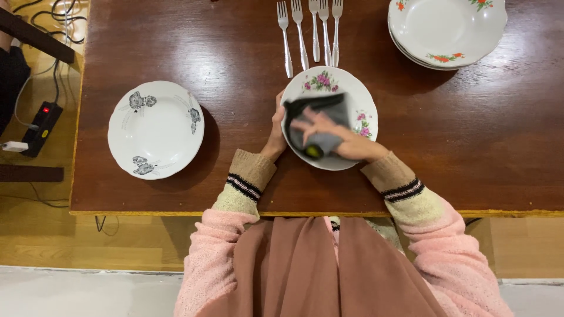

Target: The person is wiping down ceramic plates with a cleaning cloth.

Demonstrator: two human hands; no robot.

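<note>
Pink knitted sleeves reach over the table's [176, 53] near edge. Left hand [275, 132] grips the rim of the pink-flowered soup plate [364, 100], steadying it at mid-table; right hand [335, 136] presses a grey cloth [320, 108] flat into its bowl. Four forks [311, 32] lie beyond, toward the far edge.

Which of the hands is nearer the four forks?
Left. The left hand grips the pink-flowered plate rim just below the forks; the right hand presses a grey cloth lower inside the plate.
</note>
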